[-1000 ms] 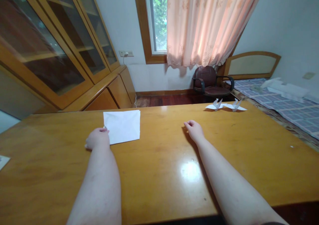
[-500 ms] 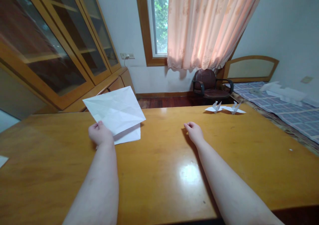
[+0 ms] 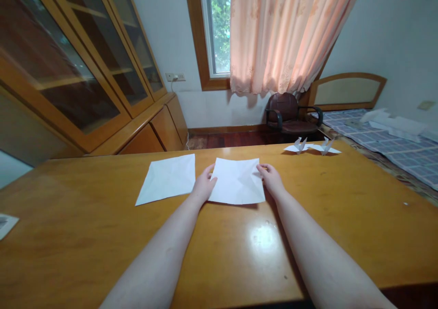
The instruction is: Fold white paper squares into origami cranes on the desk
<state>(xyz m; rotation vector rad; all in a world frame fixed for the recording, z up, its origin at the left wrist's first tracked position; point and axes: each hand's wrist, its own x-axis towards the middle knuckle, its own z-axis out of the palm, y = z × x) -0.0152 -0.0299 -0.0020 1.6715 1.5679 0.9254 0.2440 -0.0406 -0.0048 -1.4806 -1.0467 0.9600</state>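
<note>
Between my two hands is a square sheet of white paper (image 3: 237, 181) with faint crease lines, slightly bowed over the table. My left hand (image 3: 204, 184) is closed on its left edge, thumb on top. On the opposite side, my right hand (image 3: 269, 177) pinches the sheet near its upper right edge. Left of it, more creased white paper (image 3: 167, 177) lies flat on the wood. Two folded white paper cranes (image 3: 299, 146) stand side by side at the far right edge of the table.
The glossy wooden table (image 3: 219, 263) spans the view. Another paper piece (image 3: 7, 224) lies at its left edge. Beyond stand a glass-fronted cabinet (image 3: 137, 113), a brown armchair (image 3: 287, 113) and a bed (image 3: 386, 136) with white paper on it.
My left hand has carried the sheet rightward and lowered it in front of me. My right hand has taken hold of its right side. The paper beneath is now uncovered.
</note>
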